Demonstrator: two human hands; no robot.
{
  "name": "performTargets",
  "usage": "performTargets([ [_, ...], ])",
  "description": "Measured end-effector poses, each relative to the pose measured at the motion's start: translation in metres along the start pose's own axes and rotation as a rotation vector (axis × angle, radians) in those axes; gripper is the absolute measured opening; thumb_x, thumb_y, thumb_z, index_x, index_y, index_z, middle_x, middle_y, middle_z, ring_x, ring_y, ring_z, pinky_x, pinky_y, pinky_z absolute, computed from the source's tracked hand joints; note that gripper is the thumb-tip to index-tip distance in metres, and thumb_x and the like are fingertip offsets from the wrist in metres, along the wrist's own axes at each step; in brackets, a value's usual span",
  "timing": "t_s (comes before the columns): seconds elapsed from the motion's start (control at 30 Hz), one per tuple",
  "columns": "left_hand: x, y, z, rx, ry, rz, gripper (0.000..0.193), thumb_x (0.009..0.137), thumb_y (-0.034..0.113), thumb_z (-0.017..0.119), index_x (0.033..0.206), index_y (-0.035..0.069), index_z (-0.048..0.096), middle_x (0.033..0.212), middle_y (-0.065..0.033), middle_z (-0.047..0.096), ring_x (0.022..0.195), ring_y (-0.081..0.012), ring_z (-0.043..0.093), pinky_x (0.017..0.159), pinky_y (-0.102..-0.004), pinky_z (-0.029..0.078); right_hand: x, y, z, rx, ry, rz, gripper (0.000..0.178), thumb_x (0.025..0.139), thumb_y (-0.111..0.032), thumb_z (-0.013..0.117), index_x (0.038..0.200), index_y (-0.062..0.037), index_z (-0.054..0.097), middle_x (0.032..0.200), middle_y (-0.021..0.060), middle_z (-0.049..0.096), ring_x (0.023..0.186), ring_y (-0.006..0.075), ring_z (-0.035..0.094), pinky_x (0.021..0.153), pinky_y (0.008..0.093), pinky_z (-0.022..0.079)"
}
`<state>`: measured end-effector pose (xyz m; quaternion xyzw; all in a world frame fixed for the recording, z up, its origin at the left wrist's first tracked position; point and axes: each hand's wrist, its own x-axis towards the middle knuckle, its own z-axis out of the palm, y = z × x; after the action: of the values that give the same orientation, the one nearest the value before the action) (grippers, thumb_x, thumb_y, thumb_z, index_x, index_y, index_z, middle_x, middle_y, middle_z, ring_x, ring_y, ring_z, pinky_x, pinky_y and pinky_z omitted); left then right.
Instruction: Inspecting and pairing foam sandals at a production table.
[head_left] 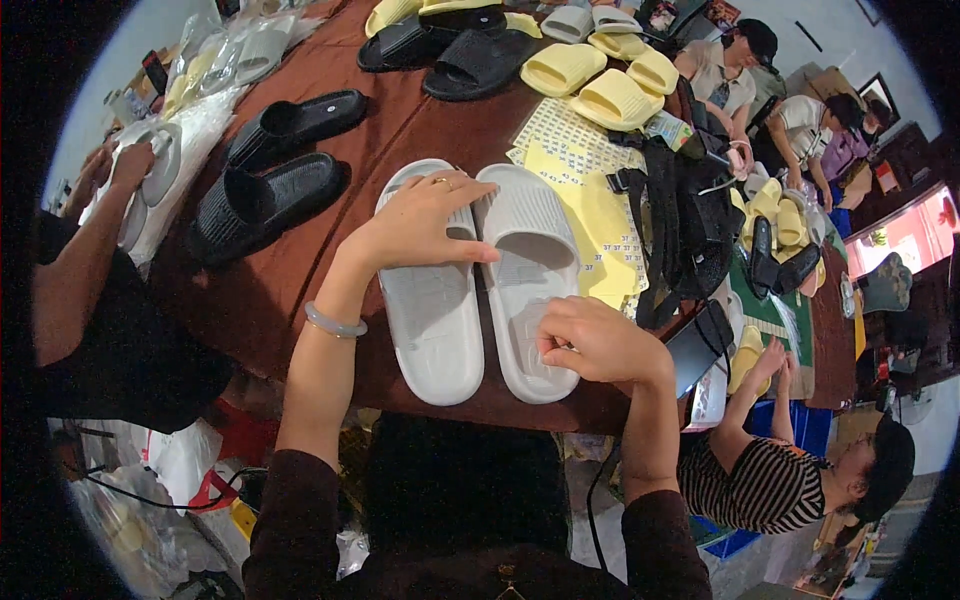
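Two light grey slide sandals lie side by side near the table's front edge, toes pointing away from me. My left hand (422, 222) rests across the strap of the left slide (432, 325), fingers and thumb spread and reaching to the inner edge of the right slide (535, 215). Over the right slide's heel, my right hand (605, 342) is closed, its fingers curled against the thumb; whatever they hold, if anything, is hidden. Yellow sheets of small number stickers (588, 225) lie just right of the slides.
Black slides (265, 205) lie to the left; more black (480, 62) and yellow slides (615, 98) stand at the back. A black strapped bag (690, 215) sits right of the stickers. At left, another person's hands (130, 165) hold a grey slide. Other people work along the right.
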<state>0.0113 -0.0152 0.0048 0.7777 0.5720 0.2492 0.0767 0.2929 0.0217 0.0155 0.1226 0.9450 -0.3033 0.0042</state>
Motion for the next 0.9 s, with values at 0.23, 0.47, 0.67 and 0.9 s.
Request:
performTargets([
  [0.23, 0.000, 0.003, -0.002, 0.016, -0.001, -0.010, 0.079, 0.071, 0.059, 0.068, 0.129, 0.007, 0.053, 0.126, -0.0154, 0.055, 0.122, -0.0314, 0.048, 0.104, -0.0443, 0.032, 0.004, -0.008, -0.006, 0.030, -0.033, 0.076, 0.010, 0.076, -0.015, 0.061, 0.081, -0.0074, 0.056, 0.081, 0.0100, 0.057, 0.080, 0.0301, 0.057, 0.070, 0.0410, 0.043],
  [0.47, 0.003, 0.003, -0.001, 0.023, -0.059, -0.009, 0.081, 0.072, 0.052, 0.072, 0.135, 0.008, 0.047, 0.130, -0.0177, 0.053, 0.125, -0.0339, 0.045, 0.106, -0.0439, 0.032, 0.003, 0.001, -0.001, 0.106, 0.020, 0.126, 0.013, 0.079, -0.014, 0.062, 0.085, -0.0066, 0.054, 0.081, 0.0093, 0.057, 0.075, 0.0287, 0.058, 0.067, 0.0392, 0.045],
  [0.67, 0.001, 0.001, -0.004, 0.030, -0.048, 0.001, 0.081, 0.072, 0.051, 0.073, 0.135, 0.007, 0.047, 0.129, -0.0180, 0.053, 0.124, -0.0342, 0.046, 0.105, -0.0442, 0.033, 0.006, -0.004, -0.002, 0.106, 0.018, 0.118, 0.013, 0.079, -0.014, 0.062, 0.085, -0.0057, 0.054, 0.081, 0.0099, 0.057, 0.076, 0.0284, 0.058, 0.067, 0.0394, 0.045],
  [0.9, 0.000, 0.007, -0.002, 0.073, -0.027, -0.003, 0.086, 0.069, 0.054, 0.073, 0.135, 0.006, 0.046, 0.132, -0.0184, 0.051, 0.127, -0.0354, 0.044, 0.107, -0.0449, 0.032, 0.003, 0.001, -0.001, 0.104, 0.036, 0.087, 0.010, 0.079, -0.013, 0.059, 0.086, -0.0050, 0.056, 0.083, 0.0112, 0.057, 0.080, 0.0311, 0.058, 0.070, 0.0401, 0.046],
])
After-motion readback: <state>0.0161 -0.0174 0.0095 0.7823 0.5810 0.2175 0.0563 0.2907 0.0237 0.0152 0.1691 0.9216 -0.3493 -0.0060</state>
